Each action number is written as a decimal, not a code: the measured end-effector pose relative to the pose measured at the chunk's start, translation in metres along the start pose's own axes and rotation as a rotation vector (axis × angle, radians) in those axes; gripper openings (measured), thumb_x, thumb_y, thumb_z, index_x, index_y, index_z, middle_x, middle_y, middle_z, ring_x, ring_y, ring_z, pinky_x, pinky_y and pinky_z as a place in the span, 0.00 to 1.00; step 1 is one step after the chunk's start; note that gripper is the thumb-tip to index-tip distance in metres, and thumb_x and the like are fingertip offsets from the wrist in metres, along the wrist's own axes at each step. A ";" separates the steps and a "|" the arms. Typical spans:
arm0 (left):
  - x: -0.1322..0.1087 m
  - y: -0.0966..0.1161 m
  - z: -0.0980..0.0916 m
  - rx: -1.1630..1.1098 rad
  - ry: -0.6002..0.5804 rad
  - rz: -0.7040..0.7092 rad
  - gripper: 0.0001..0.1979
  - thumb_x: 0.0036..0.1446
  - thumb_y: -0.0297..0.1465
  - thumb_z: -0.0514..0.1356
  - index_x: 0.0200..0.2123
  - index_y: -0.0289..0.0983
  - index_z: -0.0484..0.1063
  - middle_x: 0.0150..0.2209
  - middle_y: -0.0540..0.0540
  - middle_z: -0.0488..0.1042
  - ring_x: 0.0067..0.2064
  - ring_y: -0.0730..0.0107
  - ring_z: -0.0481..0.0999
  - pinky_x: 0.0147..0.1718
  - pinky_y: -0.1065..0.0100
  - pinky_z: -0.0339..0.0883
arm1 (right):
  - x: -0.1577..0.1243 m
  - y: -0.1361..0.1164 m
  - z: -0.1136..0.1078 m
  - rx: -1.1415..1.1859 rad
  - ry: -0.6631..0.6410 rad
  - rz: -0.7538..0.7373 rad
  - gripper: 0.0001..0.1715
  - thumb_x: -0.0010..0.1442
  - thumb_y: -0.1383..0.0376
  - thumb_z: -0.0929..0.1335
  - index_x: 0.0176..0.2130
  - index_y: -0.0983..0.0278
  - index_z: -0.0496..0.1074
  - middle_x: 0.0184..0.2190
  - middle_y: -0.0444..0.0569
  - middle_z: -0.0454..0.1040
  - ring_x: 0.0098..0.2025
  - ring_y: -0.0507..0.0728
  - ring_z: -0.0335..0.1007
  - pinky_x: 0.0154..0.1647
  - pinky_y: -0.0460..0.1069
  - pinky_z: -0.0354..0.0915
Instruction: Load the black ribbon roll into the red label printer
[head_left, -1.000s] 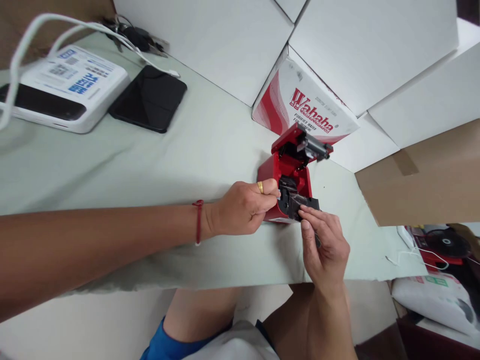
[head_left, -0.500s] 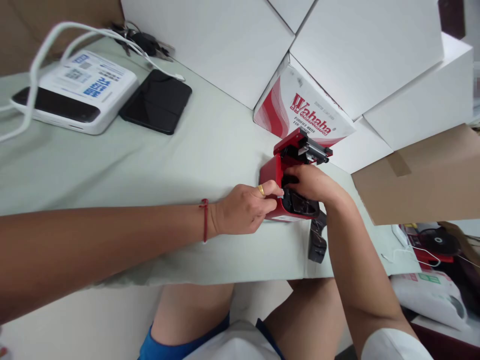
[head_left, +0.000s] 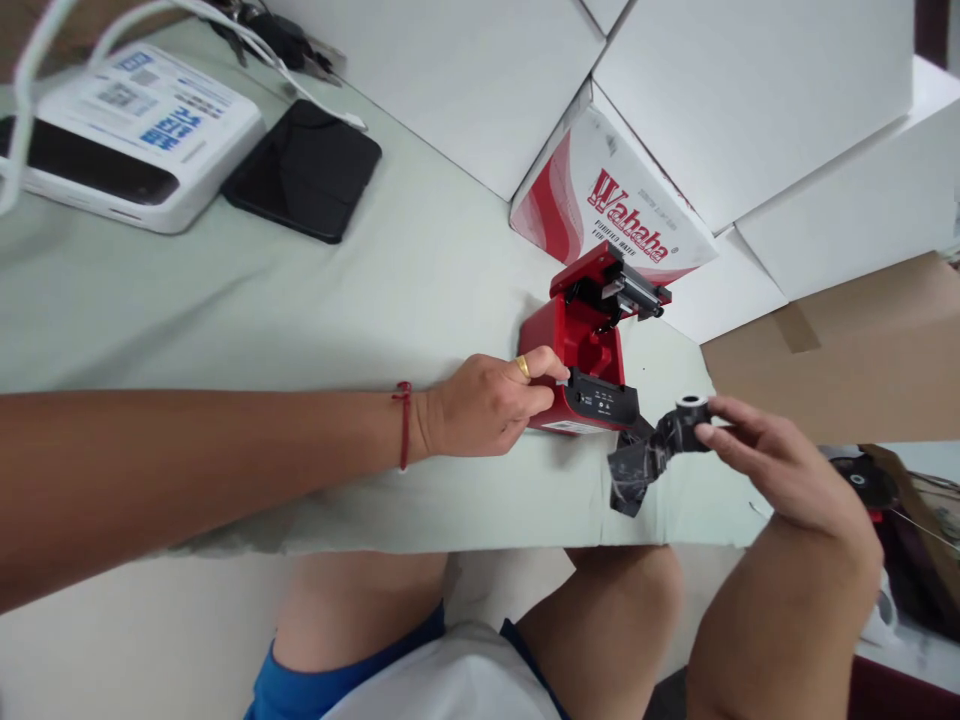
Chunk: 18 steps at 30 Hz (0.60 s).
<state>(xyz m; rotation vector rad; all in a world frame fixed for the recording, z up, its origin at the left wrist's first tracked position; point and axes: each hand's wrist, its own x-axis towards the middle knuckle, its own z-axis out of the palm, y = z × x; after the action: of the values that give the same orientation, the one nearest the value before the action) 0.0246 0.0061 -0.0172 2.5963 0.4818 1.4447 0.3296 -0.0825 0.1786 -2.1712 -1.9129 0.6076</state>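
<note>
A small red label printer (head_left: 536,340) stands on the cloth-covered table with its lid (head_left: 589,265) raised; its red inner bay shows no roll. My left hand (head_left: 487,403), wearing a gold ring and a red cord bracelet, is closed on the printer's near left edge beside the black control panel (head_left: 604,402). To the right of the printer, my right hand (head_left: 780,460) pinches a small black roll (head_left: 686,425) with a white core. A crumpled black strip (head_left: 631,475) trails from the roll down to the table beside the printer.
Behind the printer stands a white and red carton (head_left: 611,210) against stacked white boxes (head_left: 750,80). A brown cardboard box (head_left: 840,340) is at right. A black phone (head_left: 304,170), a white device (head_left: 150,130), a white cable (head_left: 255,45) and keys (head_left: 292,40) lie at left.
My right hand has come out of the printer and moved right, now holding the black roll. The strip's upper end has lifted. My left hand remains at the printer's edge.
</note>
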 end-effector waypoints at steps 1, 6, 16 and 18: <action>0.000 0.001 -0.001 0.004 0.008 0.002 0.09 0.58 0.18 0.54 0.32 0.36 0.70 0.57 0.39 0.78 0.35 0.71 0.80 0.29 0.66 0.72 | 0.000 0.007 0.006 -0.009 -0.063 0.047 0.30 0.61 0.41 0.75 0.50 0.59 0.83 0.41 0.54 0.86 0.41 0.64 0.83 0.41 0.53 0.77; 0.003 0.003 -0.004 -0.015 0.037 0.004 0.10 0.58 0.17 0.54 0.30 0.36 0.68 0.55 0.39 0.79 0.32 0.73 0.77 0.28 0.66 0.68 | 0.020 0.028 0.059 0.089 -0.286 0.059 0.32 0.64 0.41 0.71 0.53 0.62 0.82 0.48 0.55 0.85 0.53 0.66 0.81 0.54 0.56 0.76; 0.001 0.003 -0.004 0.011 -0.017 -0.016 0.09 0.55 0.18 0.55 0.30 0.37 0.67 0.56 0.41 0.78 0.28 0.76 0.71 0.27 0.66 0.66 | 0.052 0.071 0.086 -0.216 0.065 0.170 0.23 0.57 0.60 0.71 0.51 0.62 0.84 0.49 0.57 0.83 0.45 0.63 0.78 0.54 0.58 0.71; 0.001 0.003 -0.005 0.015 -0.019 -0.007 0.09 0.55 0.18 0.55 0.31 0.37 0.67 0.56 0.40 0.78 0.29 0.75 0.72 0.27 0.66 0.66 | 0.047 0.067 0.079 -0.208 0.020 0.164 0.22 0.56 0.61 0.71 0.50 0.61 0.84 0.47 0.55 0.85 0.45 0.63 0.79 0.53 0.57 0.72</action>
<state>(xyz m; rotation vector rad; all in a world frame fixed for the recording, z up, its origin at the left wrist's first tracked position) 0.0213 0.0036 -0.0133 2.6147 0.5005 1.4184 0.3612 -0.0568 0.0729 -2.4698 -1.8759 0.4272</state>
